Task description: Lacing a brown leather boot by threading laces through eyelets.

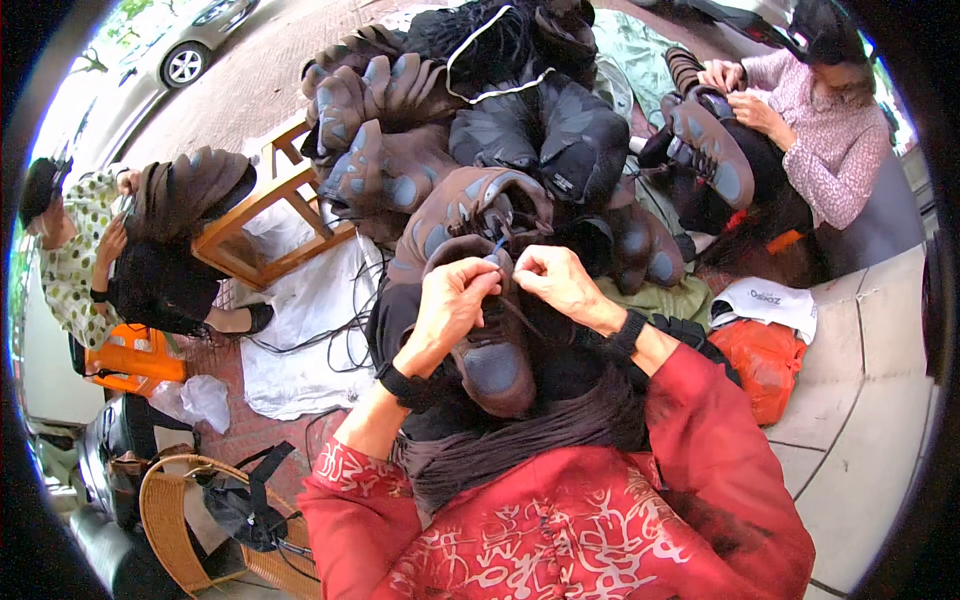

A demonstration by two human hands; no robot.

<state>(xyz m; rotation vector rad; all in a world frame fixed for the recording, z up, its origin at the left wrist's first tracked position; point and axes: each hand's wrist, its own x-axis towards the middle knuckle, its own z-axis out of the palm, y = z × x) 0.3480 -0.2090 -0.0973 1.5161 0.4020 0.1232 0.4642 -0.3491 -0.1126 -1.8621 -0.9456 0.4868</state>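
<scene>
A brown shoe upper with a grey-blue toe (494,372) lies in my lap, toe toward me. My left hand (458,302) is closed in a pinch over its lacing area, on a thin shoelace near a small bluish piece at the fingertips. Close beside it, my right hand (562,285) also pinches, thumb against forefinger; what it holds, if anything, is too small to make out. A dark strand hangs below the two hands. Another brown upper (440,222) rests just beyond my hands. A thick bundle of dark laces (520,440) lies across my lap.
Ahead is a heap of brown and black shoe uppers (500,130). A wooden frame (275,235) and white sheet (300,340) are at left. Co-workers with uppers sit at left (80,250) and right (820,150). An orange-red bag (765,365) lies right; a wicker chair (165,510) stands lower left.
</scene>
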